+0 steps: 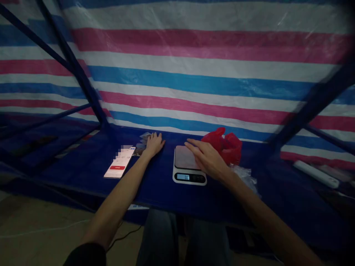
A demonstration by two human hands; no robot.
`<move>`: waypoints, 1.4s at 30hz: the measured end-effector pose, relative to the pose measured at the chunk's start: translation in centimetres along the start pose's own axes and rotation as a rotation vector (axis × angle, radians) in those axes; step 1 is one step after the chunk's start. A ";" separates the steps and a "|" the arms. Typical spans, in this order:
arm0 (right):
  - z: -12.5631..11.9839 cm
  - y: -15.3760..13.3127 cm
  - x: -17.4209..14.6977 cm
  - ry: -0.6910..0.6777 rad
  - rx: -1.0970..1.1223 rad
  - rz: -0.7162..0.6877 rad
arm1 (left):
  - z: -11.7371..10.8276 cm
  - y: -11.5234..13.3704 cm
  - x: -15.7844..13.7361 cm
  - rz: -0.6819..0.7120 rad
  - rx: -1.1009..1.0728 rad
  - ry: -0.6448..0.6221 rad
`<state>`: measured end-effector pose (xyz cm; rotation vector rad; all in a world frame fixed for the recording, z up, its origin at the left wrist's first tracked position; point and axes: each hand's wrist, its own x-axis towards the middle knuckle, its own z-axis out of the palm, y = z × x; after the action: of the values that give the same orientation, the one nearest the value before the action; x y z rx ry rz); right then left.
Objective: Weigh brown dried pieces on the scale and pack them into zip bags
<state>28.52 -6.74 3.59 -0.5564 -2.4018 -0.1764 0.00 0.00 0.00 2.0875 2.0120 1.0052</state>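
Note:
My left hand (154,144) lies palm down on the dark blue table with its fingers spread. Just left of it, and partly under its edge, is a small clear plastic bag (141,148) with something dark inside that I cannot make out. My right hand (208,155) reaches across the right side of a white digital scale (175,176), its fingers stretched out and nothing in them. Whether it touches the scale's metal plate (184,158) I cannot tell. The scale's small display is lit. Beyond my right hand sits a red plastic bag (232,147).
A lit phone (118,167) lies left of my left forearm. Crumpled clear plastic (245,175) is beside my right forearm. A white bar-shaped object (316,173) rests at far right. Blue metal posts (83,83) and a striped sheet (194,70) bound the table.

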 end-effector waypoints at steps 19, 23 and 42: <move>0.7 -0.9 -2.9 0.206 0.218 0.195 | 1.1 -2.6 -0.5 -0.009 0.380 -0.128; 0.8 -1.0 -2.8 0.200 0.226 0.190 | 0.8 -2.1 -0.2 0.009 0.374 -0.082; 2.0 -2.5 -1.9 0.151 0.946 0.877 | 3.0 7.3 -5.4 0.022 -1.120 -0.033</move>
<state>27.56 -9.08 0.88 -0.9772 -1.6105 1.1625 8.20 -4.85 -0.97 1.4386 0.9458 1.5567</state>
